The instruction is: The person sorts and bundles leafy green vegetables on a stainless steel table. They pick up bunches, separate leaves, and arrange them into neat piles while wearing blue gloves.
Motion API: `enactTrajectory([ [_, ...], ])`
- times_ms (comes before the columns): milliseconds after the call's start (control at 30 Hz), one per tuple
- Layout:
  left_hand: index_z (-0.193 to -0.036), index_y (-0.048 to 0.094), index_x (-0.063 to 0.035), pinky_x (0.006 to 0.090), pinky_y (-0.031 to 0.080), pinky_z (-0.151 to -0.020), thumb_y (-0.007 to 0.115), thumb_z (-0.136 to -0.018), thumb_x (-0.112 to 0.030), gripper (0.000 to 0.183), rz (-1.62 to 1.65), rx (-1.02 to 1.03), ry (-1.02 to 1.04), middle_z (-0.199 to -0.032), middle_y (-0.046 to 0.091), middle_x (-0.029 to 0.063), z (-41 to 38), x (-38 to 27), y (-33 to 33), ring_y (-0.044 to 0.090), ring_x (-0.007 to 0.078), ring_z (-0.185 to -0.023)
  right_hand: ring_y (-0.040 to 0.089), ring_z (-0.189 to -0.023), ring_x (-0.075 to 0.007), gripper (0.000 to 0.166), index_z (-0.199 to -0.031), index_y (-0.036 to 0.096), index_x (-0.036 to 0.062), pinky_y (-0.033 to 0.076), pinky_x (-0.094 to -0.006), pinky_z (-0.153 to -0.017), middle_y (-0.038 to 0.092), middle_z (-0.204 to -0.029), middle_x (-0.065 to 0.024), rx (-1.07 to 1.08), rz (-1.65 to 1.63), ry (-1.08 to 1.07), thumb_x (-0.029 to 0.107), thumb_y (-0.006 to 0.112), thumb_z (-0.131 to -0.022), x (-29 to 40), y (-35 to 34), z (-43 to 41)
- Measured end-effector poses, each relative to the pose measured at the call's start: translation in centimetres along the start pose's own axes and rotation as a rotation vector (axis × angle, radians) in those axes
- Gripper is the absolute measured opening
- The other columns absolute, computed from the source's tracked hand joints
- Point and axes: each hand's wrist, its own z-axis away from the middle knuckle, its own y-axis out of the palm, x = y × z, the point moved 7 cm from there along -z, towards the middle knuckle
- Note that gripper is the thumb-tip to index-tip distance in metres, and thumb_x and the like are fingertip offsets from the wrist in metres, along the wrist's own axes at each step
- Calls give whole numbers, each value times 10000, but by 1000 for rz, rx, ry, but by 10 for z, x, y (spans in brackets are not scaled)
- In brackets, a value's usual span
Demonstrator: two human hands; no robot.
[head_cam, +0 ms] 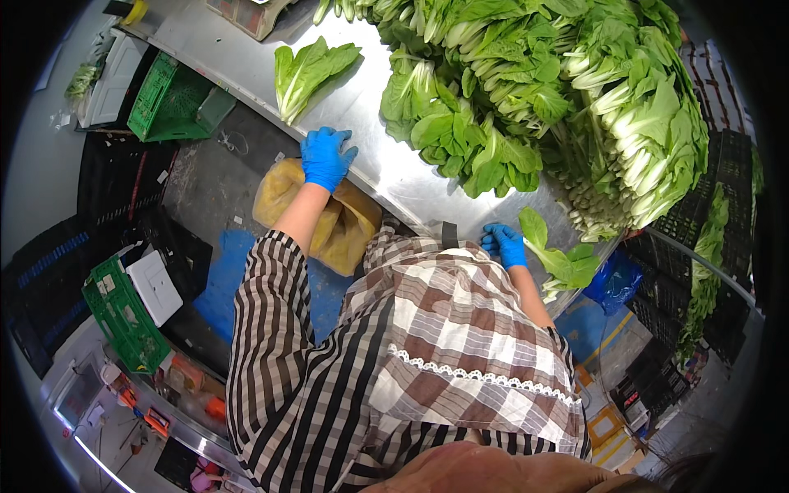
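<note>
My left hand (327,159), in a blue glove, rests at the near edge of the metal table (394,166) with its fingers apart and nothing in it. Just beyond its fingertips lies a single leafy green head (308,77) with pale stalks. My right hand (504,243), also gloved in blue, is low at the table edge by my apron (468,308). Its fingers are curled, and whether they hold anything is hidden. Loose green leaves (564,265) lie right beside it. A large heap of leafy greens with white stalks (493,74) covers the far and right side of the table.
A yellow sack (308,215) stands on the floor under my left arm. Green crates (166,101) and black crates (123,179) are stacked to the left. At the right are a blue plastic bag (613,280) and more black crates (666,308). A person (206,474) is far behind.
</note>
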Motion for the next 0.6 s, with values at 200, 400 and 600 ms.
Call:
enactTrajectory([
  [200,-809,703,-213,433,432,-765,674,-767,-267,74,-157,-60,178,-844,626,44,6,-9,19,574,292,-865,641,-632,-145,222,-1005,677,57,496,-250,-569,685,-788,-61,-7,29,34,224,540,-953,0,-5,-5],
  [400,-782,681,-144,436,445,-728,659,-765,-220,80,-253,108,69,-820,627,89,13,-16,2,589,313,-811,639,-626,-141,219,-990,683,61,486,-240,-556,685,-775,-56,-10,37,47,229,549,-949,7,-5,-4],
  [600,-853,664,-35,408,494,-689,635,-852,-243,210,184,259,-324,-883,654,199,133,130,54,624,346,-804,628,-612,-132,217,-982,688,78,477,-238,-541,683,-757,-49,-7,57,53,254,569,-936,8,-5,-7],
])
